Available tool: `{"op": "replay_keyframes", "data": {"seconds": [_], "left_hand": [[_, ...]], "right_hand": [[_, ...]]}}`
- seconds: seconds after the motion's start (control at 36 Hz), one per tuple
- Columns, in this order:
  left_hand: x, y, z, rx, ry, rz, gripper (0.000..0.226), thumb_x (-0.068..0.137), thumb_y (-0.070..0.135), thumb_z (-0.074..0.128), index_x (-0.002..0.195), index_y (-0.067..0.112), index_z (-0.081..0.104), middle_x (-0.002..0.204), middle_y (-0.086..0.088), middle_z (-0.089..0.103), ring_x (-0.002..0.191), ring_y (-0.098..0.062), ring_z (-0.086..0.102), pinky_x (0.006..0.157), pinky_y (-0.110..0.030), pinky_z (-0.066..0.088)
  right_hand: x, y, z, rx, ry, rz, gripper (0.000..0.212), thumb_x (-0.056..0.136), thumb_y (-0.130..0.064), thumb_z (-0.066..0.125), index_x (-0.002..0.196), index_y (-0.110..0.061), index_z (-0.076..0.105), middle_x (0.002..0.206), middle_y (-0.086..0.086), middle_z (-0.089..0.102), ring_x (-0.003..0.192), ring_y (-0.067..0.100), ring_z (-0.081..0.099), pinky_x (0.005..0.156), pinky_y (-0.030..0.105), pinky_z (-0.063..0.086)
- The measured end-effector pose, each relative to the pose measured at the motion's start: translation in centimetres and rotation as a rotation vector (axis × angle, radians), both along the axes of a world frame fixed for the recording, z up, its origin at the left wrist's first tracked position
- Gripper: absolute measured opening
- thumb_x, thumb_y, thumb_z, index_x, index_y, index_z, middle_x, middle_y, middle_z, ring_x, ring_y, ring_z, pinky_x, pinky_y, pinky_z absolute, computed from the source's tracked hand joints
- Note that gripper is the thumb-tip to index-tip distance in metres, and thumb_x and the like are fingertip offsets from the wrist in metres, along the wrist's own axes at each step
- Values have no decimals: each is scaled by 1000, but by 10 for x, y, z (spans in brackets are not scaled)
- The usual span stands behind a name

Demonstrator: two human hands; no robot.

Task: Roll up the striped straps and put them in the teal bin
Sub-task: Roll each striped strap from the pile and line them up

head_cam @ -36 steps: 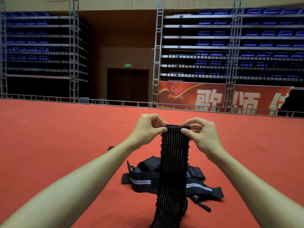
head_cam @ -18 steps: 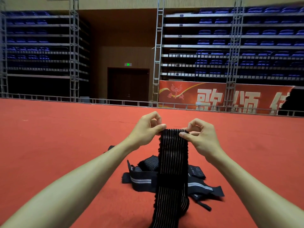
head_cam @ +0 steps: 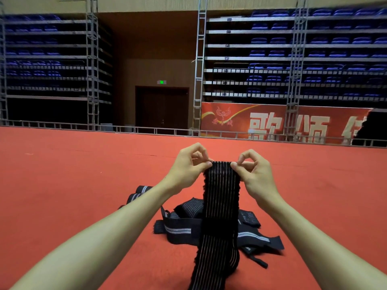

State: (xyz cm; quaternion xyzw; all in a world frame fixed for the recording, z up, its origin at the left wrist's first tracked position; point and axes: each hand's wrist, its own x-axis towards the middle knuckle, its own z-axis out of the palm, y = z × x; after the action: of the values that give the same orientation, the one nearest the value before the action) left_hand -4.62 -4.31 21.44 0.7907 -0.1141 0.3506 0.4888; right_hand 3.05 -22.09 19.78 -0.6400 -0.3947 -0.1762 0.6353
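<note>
**Asker:** What have you got hold of?

**Me:** One black striped strap (head_cam: 221,206). My left hand (head_cam: 188,168) pinches its top edge at the left corner between thumb and forefinger, and my right hand (head_cam: 255,174) pinches the right corner the same way. Neither hand is open.

**Asker:** Why hold it up in the air like that?

**Me:** Held by the top, the strap hangs straight down toward 6 o'clock and its own weight pulls it flat. With a corner in each hand the edge stays square, so I reckon the first fold of the roll will start even.

**Asker:** And the others?

**Me:** The pile of straps (head_cam: 182,229) lies loose on the red floor (head_cam: 62,185) at 6 o'clock from my hands, behind the hanging one. At 10 o'clock from the pile sit two bundles (head_cam: 139,192) that look rolled, though I can't be sure.

**Asker:** Where's the teal bin?

**Me:** Not in view, so I can't tell which way I'll carry the roll.
</note>
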Motion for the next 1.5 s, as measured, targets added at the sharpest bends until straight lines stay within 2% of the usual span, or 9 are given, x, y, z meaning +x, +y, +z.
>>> {"op": "replay_keyframes", "data": {"seconds": [0.17,0.31,0.56,0.67,0.78,1.11,1.22,1.33,1.5], "left_hand": [[4,-3,1,-46,-91,69,27,90,-4,64,75,15,52,93,-19,71,87,-24,68,78,-34,58],[2,-7,2,-118,-109,29,23,93,-4,60,85,17,52,100,-14,68,85,-12,65,73,-25,55],[2,-15,-48,117,7,-213,98,86,-14,53,143,57,16,148,-12,38,122,-21,55,102,-46,50],[4,-20,-58,57,-18,-182,93,86,-15,52,141,56,28,147,7,41,129,-16,51,108,-47,45],[4,-22,-63,35,-11,-128,81,86,-14,52,137,46,36,135,9,51,119,-10,56,105,-39,47],[0,-22,-99,197,176,-250,90,86,-10,62,149,36,18,151,24,24,138,13,29,111,-9,23],[0,-14,-116,214,227,-227,89,87,-4,65,149,42,21,157,18,24,143,8,23,116,-13,20],[-2,-10,-132,235,302,-222,97,85,-1,69,149,47,15,158,24,16,143,13,16,116,-12,17],[-5,-3,-153,288,410,-188,102,82,-4,68,147,55,16,153,30,20,140,16,21,118,-18,21]], "right_hand": [[-5,5,-10,-96,-109,21,26,88,-12,72,93,-33,57,98,-5,67,90,18,66,75,39,56],[-7,12,-16,-109,-174,11,34,86,0,70,98,-30,59,96,-24,64,83,3,64,77,27,54],[-11,22,-5,184,9,95,38,88,15,57,99,-21,63,103,-2,67,94,10,66,76,28,57],[-5,21,-8,78,4,84,36,84,7,66,105,-22,63,106,-2,66,101,18,65,83,34,57],[-3,22,-11,-86,-73,40,38,81,9,69,109,-16,64,106,-2,67,93,-7,61,79,11,46],[5,22,11,161,28,-21,39,84,11,65,111,-17,66,106,-6,68,98,5,65,82,23,55],[14,21,16,191,48,-80,41,83,9,68,112,-19,66,105,-11,68,94,-5,64,92,29,53],[17,21,12,186,51,-105,42,82,9,68,118,-13,67,105,-14,66,92,-12,61,85,12,47],[21,21,4,152,93,-111,45,81,4,72,115,-24,65,106,-15,65,101,-1,61,100,31,48]]}}
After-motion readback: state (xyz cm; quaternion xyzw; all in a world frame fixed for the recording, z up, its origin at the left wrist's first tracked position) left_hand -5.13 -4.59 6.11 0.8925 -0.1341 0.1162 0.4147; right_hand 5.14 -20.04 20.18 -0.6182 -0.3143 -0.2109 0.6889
